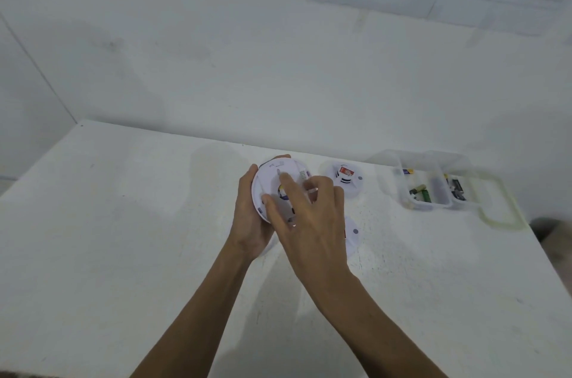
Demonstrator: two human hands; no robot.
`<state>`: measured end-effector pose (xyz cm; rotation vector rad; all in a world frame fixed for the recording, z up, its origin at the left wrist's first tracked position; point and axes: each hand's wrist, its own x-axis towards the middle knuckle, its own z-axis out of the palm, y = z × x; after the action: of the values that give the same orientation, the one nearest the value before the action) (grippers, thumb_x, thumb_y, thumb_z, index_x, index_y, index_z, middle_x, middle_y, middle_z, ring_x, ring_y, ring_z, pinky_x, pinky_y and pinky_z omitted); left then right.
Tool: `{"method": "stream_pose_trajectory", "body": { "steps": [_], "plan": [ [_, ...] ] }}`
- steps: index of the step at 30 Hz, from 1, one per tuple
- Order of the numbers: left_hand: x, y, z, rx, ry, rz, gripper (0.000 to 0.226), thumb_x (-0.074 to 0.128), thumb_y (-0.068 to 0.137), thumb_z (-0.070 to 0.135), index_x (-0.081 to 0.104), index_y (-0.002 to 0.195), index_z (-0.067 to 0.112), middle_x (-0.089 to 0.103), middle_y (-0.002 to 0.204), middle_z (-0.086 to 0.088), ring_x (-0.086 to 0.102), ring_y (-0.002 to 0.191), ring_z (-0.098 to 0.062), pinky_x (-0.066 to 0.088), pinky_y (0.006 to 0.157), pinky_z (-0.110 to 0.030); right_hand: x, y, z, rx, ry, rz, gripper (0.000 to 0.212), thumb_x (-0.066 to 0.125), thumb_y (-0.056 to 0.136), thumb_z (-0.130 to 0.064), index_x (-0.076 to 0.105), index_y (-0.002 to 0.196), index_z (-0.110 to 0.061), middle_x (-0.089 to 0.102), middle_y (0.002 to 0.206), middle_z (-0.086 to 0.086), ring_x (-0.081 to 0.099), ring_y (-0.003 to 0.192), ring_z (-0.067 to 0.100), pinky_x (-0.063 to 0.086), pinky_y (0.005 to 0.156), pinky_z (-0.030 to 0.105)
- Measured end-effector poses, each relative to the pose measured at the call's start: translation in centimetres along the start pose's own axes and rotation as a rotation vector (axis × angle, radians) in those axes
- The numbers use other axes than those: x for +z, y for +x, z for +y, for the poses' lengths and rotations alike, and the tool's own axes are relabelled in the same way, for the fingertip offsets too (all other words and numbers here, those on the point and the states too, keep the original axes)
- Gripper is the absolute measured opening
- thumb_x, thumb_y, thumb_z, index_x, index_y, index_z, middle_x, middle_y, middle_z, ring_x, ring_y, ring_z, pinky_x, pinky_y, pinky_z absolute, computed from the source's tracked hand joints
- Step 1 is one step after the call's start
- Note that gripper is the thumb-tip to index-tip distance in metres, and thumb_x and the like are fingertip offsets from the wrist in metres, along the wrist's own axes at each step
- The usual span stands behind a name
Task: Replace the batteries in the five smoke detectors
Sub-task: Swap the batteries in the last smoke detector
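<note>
— Where is the smoke detector [268,177]?
— Lifted just above the counter [123,223], back side up. The left hand [250,219] grips its rim with curled fingers.
— And the right hand [312,219]?
— Spread loosely over the back, with the index finger and thumb straight and touching it. It seems to hold nothing, though that spot is blurred.
— Others?
— A second detector [343,178] sits just beside it. A third detector [353,236] is half hidden under the right hand. Batteries lie in a clear container [399,192] further right.
</note>
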<state>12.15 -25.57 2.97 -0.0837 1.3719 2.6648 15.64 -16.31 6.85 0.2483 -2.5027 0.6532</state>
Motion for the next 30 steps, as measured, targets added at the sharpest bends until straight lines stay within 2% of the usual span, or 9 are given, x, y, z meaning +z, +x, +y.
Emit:
{"method": "stream_pose_trajectory", "body": {
  "steps": [3,9,11,13,15,17,25,27,30],
  "plan": [
    [0.5,-0.1,0.2,-0.023,-0.052,-0.048,0.059,0.031,0.09,0.055,0.06,0.125,0.018,0.063,0.128,-0.01,0.059,0.119,-0.028,0.048,0.098,-0.039,-0.6,-0.1,-0.5,0.041,0.122,-0.038,0.033,0.053,0.086,-0.046,0.045,0.115,-0.034,0.057,0.105,0.019,0.058,0.09,0.038,0.054,0.075,0.049],
    [0.1,0.5,0.6,-0.076,-0.149,-0.045,0.067,0.041,0.089,0.059,0.047,0.14,0.016,0.051,0.142,-0.014,0.047,0.131,-0.033,0.033,0.113,-0.049,-0.8,1.1,-0.5,0.022,-0.076,-0.005,0.039,0.049,0.089,-0.048,0.069,0.111,-0.022,0.058,0.095,0.011,0.057,0.082,0.024,0.05,0.069,0.034],
    [-0.1,0.5,0.9,-0.165,-0.2,-0.032,0.078,0.051,0.085,0.061,0.038,0.147,0.016,0.046,0.145,-0.011,0.045,0.131,-0.029,0.036,0.11,-0.044,-1.4,1.4,0.2,-0.009,0.068,-0.034,0.032,0.054,0.09,-0.041,0.069,0.111,-0.023,0.053,0.092,0.008,0.054,0.081,0.023,0.05,0.069,0.035],
    [-0.4,0.4,1.0,-0.183,-0.206,-0.031,0.077,0.059,0.081,0.059,0.044,0.144,0.016,0.052,0.138,-0.009,0.051,0.124,-0.026,0.045,0.098,-0.039,-1.9,1.7,1.1,-0.057,0.174,-0.102,0.031,0.052,0.09,-0.029,0.068,0.115,-0.022,0.05,0.093,0.006,0.054,0.079,0.022,0.05,0.067,0.033],
    [-0.7,0.6,0.9,-0.145,-0.248,-0.013,0.054,0.044,0.091,0.055,0.067,0.122,0.017,0.064,0.124,-0.009,0.063,0.112,-0.025,0.054,0.085,-0.035,-2.2,1.9,1.7,-0.098,0.171,-0.19,0.038,0.05,0.086,-0.016,0.065,0.121,-0.021,0.049,0.096,0.006,0.054,0.078,0.022,0.048,0.065,0.029],
    [-0.3,0.5,0.8,-0.103,-0.253,0.0,0.061,0.024,0.098,0.047,0.078,0.098,0.02,0.073,0.106,-0.007,0.07,0.096,-0.022,0.058,0.074,-0.032,-2.3,1.9,2.0,-0.12,0.151,-0.22,0.046,0.047,0.082,-0.008,0.064,0.124,-0.018,0.05,0.099,0.008,0.054,0.078,0.023,0.046,0.063,0.027],
    [-0.4,0.3,0.9,-0.09,-0.256,-0.021,0.056,0.025,0.099,0.043,0.073,0.109,0.016,0.069,0.116,-0.012,0.063,0.109,-0.028,0.051,0.095,-0.04,-2.7,1.9,2.8,-0.127,0.235,-0.319,0.06,0.035,0.079,0.005,0.06,0.129,-0.015,0.047,0.102,0.008,0.05,0.084,0.018,0.046,0.061,0.028],
    [-0.4,0.0,0.8,-0.11,-0.259,-0.008,0.061,0.02,0.101,0.042,0.076,0.103,0.018,0.071,0.111,-0.009,0.067,0.103,-0.024,0.056,0.088,-0.036,-2.7,1.9,3.3,-0.129,0.262,-0.337,0.055,0.037,0.082,0.006,0.061,0.128,-0.014,0.048,0.104,0.009,0.052,0.085,0.017,0.049,0.063,0.03],
    [-0.1,-0.3,1.0,-0.136,-0.263,-0.01,0.062,0.02,0.101,0.044,0.075,0.106,0.016,0.071,0.112,-0.011,0.069,0.1,-0.024,0.056,0.085,-0.036,-2.9,1.8,3.5,-0.119,0.267,-0.352,0.051,0.034,0.085,-0.005,0.061,0.128,-0.012,0.05,0.107,0.008,0.054,0.089,0.016,0.044,0.067,0.019]
  ]
}}
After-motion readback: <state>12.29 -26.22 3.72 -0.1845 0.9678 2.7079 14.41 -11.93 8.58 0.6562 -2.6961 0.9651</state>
